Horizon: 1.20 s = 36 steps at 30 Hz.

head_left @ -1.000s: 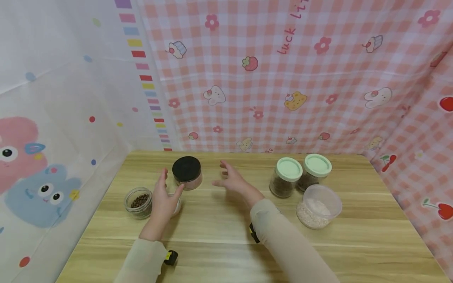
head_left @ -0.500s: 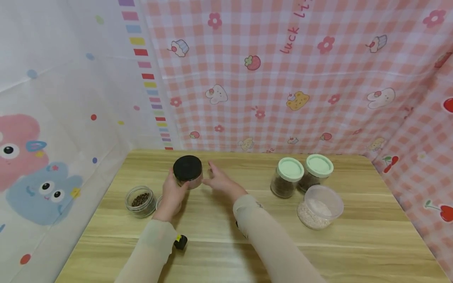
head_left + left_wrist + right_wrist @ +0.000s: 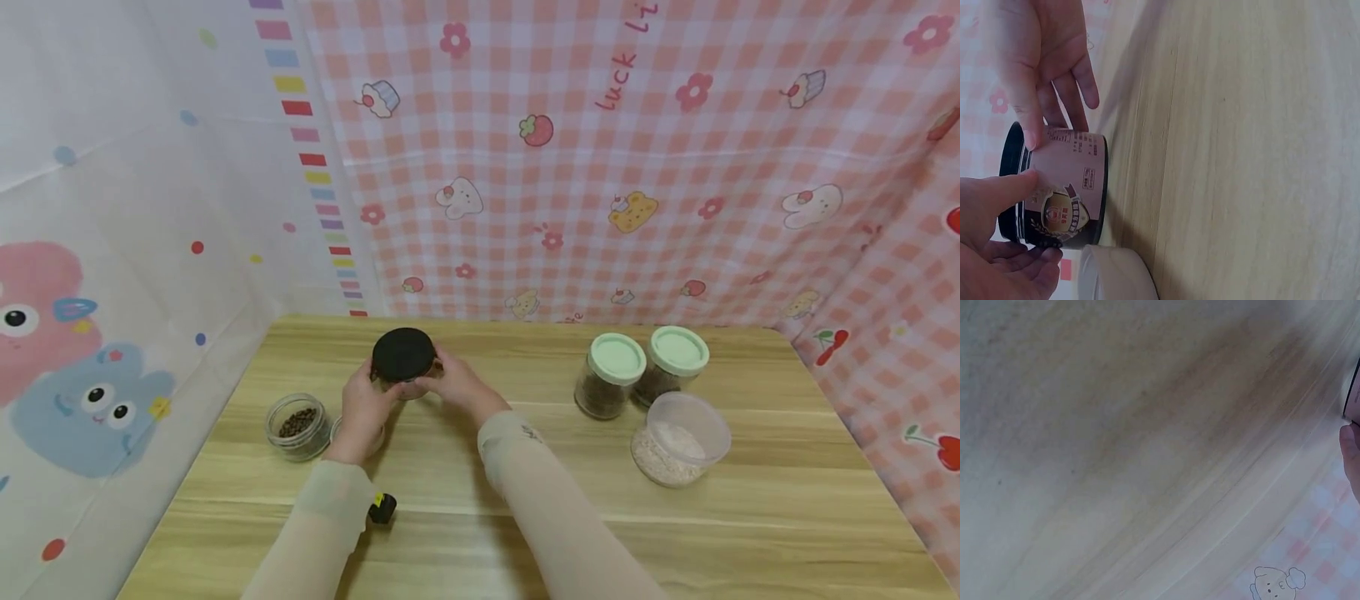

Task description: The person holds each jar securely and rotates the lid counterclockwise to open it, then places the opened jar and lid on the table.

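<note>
A round jar (image 3: 1075,165) with a pinkish label and a black lid (image 3: 403,354) stands at the back left of the table. My left hand (image 3: 365,410) grips its left side, fingers around it and thumb at the front just under the lid. From the other side my right hand (image 3: 463,387) holds it, its thumb close to the left one. At the edge of the right wrist view, a fingertip (image 3: 1350,447) shows beside the jar. A small pale container (image 3: 1119,275) sits right by the jar in the left wrist view; in the head view my left hand mostly covers it.
An open glass jar of brown pellets (image 3: 297,427) stands left of my left hand. Two jars with mint lids, one in front (image 3: 611,375) and one behind (image 3: 671,362), stand at the right, near a clear tub of pale flakes (image 3: 675,442). Patterned cloth (image 3: 570,183) hangs behind the table.
Both hands have moved in to the black-lidded jar, the left from its front left and the right leftward, and now hold it. The jar appears slightly further right.
</note>
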Each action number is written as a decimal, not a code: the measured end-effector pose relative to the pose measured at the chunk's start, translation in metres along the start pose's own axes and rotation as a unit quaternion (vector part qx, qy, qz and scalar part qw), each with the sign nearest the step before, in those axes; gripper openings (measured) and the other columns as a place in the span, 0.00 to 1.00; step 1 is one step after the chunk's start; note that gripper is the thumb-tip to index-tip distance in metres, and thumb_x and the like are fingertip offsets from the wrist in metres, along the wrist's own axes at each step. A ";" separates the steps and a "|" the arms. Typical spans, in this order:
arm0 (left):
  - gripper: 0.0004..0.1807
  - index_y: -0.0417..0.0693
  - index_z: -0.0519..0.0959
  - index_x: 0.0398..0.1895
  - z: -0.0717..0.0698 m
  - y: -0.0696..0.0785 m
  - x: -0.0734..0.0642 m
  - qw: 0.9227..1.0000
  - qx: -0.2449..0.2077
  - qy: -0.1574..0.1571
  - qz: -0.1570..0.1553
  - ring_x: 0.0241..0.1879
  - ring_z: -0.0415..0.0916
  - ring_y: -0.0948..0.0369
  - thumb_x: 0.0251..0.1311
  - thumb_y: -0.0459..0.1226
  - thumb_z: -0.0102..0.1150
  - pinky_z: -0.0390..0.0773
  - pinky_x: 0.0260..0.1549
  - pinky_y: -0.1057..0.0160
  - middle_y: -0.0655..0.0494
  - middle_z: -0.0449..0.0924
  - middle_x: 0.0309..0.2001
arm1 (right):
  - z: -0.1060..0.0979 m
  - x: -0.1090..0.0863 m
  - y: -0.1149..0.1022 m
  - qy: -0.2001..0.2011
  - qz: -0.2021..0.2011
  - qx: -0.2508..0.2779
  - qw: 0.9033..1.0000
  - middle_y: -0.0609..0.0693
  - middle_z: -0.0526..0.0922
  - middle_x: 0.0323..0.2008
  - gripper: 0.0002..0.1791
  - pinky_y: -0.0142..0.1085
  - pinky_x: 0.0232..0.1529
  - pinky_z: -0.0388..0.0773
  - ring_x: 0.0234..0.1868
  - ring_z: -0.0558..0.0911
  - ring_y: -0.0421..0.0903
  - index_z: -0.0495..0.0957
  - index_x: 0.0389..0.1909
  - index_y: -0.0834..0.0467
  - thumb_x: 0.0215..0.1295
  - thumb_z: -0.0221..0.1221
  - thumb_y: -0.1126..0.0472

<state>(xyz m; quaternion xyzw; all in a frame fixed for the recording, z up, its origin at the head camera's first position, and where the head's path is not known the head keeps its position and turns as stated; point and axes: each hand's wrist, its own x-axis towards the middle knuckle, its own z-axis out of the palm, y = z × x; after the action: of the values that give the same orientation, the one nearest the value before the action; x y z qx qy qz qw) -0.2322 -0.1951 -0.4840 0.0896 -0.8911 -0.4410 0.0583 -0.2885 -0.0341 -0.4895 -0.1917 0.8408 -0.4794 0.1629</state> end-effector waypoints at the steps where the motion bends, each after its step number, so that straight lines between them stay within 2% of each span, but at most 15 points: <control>1: 0.39 0.29 0.57 0.68 0.000 0.001 0.000 1.000 0.000 0.001 0.001 0.64 0.62 0.42 0.58 0.36 0.63 0.63 0.64 0.46 0.32 0.65 0.63 | -0.001 0.000 0.000 0.006 0.005 -0.002 1.000 0.52 0.63 0.69 0.40 0.43 0.65 0.67 0.67 0.67 0.51 0.51 0.73 0.51 0.64 0.59 0.57; 7: 0.38 0.30 0.60 0.67 -0.003 0.004 0.000 1.000 0.005 -0.002 0.003 0.63 0.64 0.42 0.56 0.37 0.65 0.65 0.63 0.47 0.33 0.67 0.62 | -0.004 -0.001 -0.002 0.034 0.014 0.003 0.999 0.53 0.68 0.66 0.40 0.41 0.63 0.69 0.64 0.71 0.51 0.57 0.71 0.52 0.60 0.63 0.59; 13: 0.38 0.32 0.62 0.66 -0.004 0.003 -0.003 1.000 -0.017 -0.012 -0.006 0.63 0.66 0.44 0.54 0.36 0.67 0.67 0.62 0.49 0.35 0.69 0.62 | -0.005 -0.004 0.001 0.047 0.001 0.018 0.999 0.55 0.71 0.64 0.38 0.39 0.60 0.72 0.62 0.73 0.52 0.63 0.67 0.57 0.56 0.66 0.64; 17: 0.38 0.32 0.64 0.64 -0.005 0.003 -0.006 0.999 -0.028 -0.021 -0.018 0.61 0.68 0.44 0.52 0.38 0.69 0.68 0.61 0.49 0.35 0.70 0.61 | -0.008 -0.008 0.002 0.044 0.004 0.012 0.999 0.56 0.72 0.63 0.37 0.39 0.60 0.73 0.61 0.74 0.53 0.65 0.65 0.60 0.53 0.68 0.65; 25: 0.38 0.34 0.67 0.63 -0.008 0.007 -0.012 0.998 -0.030 -0.047 -0.023 0.60 0.68 0.45 0.49 0.39 0.71 0.68 0.61 0.48 0.36 0.72 0.59 | -0.015 -0.017 0.001 0.033 0.024 -0.014 0.999 0.57 0.74 0.61 0.40 0.40 0.58 0.75 0.59 0.75 0.52 0.65 0.65 0.61 0.50 0.71 0.60; 28: 0.38 0.35 0.68 0.62 -0.007 0.007 -0.014 0.998 -0.025 -0.052 -0.015 0.60 0.69 0.45 0.49 0.40 0.71 0.68 0.60 0.47 0.37 0.73 0.58 | -0.017 -0.020 0.002 0.031 0.019 -0.030 0.999 0.56 0.75 0.59 0.39 0.40 0.56 0.76 0.57 0.77 0.51 0.67 0.64 0.59 0.49 0.71 0.60; 36: 0.38 0.33 0.71 0.59 0.001 0.005 -0.023 0.998 0.034 -0.044 0.031 0.54 0.75 0.44 0.45 0.42 0.74 0.73 0.55 0.46 0.36 0.78 0.52 | -0.019 -0.037 0.006 0.045 0.017 -0.058 0.997 0.55 0.80 0.53 0.37 0.38 0.53 0.78 0.53 0.80 0.49 0.73 0.58 0.60 0.44 0.74 0.59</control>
<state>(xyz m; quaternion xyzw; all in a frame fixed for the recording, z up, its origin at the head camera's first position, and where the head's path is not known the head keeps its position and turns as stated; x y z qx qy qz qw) -0.2104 -0.1866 -0.4806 0.0447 -0.9097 -0.4118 0.0292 -0.2660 0.0004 -0.4827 -0.1645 0.8768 -0.4352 0.1217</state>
